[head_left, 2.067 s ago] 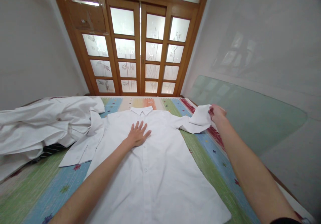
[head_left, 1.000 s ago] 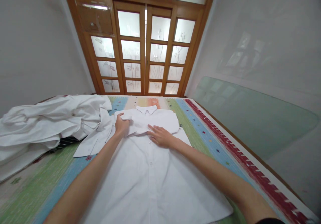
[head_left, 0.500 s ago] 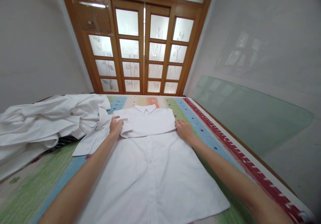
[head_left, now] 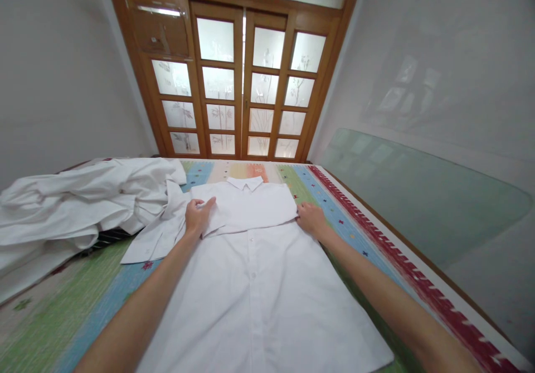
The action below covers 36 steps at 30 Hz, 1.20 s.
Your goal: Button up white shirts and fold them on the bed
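A white button-up shirt point(head_left: 276, 289) lies spread on the patterned cover, its collar point(head_left: 246, 183) at the far end. One sleeve point(head_left: 254, 214) is laid flat across the chest, over the button front. At the shirt's left side, my left hand point(head_left: 199, 217) holds the cloth, its thumb stretched over the folded layer and its other fingers partly hidden at the edge. On the opposite side my right hand point(head_left: 310, 217) pinches the shirt's right edge, where the sleeve folds over. The other sleeve point(head_left: 150, 245) extends to the left, beyond my left hand.
A heap of white clothes point(head_left: 92, 194) lies at the left, with a dark striped piece point(head_left: 112, 237) under it. The striped, colourful cover point(head_left: 96, 289) spreads beneath everything. A wall with a pale green panel point(head_left: 418, 189) borders the right. Wooden glazed doors point(head_left: 242, 83) stand behind.
My left thumb has moved right over the folded sleeve, and the cloth beside it looks flatter. The right hand keeps its hold on the edge. The whole view has shifted slightly.
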{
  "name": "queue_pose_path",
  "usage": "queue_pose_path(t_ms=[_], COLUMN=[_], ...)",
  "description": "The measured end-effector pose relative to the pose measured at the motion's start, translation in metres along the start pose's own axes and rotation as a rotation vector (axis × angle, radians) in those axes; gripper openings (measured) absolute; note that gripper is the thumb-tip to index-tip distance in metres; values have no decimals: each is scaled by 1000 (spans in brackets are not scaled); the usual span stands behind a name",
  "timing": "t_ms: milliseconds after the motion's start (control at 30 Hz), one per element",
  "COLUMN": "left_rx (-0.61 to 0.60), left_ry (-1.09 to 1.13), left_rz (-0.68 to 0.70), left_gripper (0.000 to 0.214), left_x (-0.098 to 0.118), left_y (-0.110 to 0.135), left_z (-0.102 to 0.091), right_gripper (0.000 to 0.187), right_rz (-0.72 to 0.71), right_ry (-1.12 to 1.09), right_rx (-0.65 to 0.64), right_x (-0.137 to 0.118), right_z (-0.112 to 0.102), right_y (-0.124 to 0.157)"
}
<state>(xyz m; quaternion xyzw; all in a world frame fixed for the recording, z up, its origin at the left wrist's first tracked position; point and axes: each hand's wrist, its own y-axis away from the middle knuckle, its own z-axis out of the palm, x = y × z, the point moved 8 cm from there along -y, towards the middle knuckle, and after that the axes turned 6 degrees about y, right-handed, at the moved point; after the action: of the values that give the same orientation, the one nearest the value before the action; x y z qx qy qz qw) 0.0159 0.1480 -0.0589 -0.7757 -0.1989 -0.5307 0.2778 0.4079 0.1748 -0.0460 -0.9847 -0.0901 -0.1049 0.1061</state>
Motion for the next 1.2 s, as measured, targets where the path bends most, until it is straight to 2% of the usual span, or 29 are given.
queue_pose_path(t_ms=[67,167,233,300,367,500,767,900,967,1067,1200], left_rx=[7,15,10,14,25,26,-50,-80,-84,-101,-142], left_ry=[18,49,60,61,65,103,116,42,-7,-88,-199], left_rz=[-11,-10,-4,-1,3,14,37,95,147,210,232], left_gripper=[37,36,35,33,31,27,12,19,19,17,17], left_x=[2,5,5,4,3,1,-4,1,7,14,19], left_y=[2,4,5,6,6,6,4,3,2,1,0], left_z=[-2,-5,-5,-5,-6,-5,0,1,0,3,7], right_gripper=[30,40,35,30,24,16,19,10,12,15,25], right_rz=[2,-25,82,265,412,544,556,564,539,418,303], right_ry=[-140,-561,-931,-1193,-1308,-1401,-1418,-1347,-1225,-928,-689], right_rx=[-9,-105,-241,-317,-305,-259,-185,-102,-8,133,120], right_x=[7,18,27,35,40,36,30,41,52,59,53], right_z=[0,7,19,30,36,43,54,59,58,48,46], right_y=[-11,-31,-42,-49,-55,-70,-111,-121,-124,-129,-130])
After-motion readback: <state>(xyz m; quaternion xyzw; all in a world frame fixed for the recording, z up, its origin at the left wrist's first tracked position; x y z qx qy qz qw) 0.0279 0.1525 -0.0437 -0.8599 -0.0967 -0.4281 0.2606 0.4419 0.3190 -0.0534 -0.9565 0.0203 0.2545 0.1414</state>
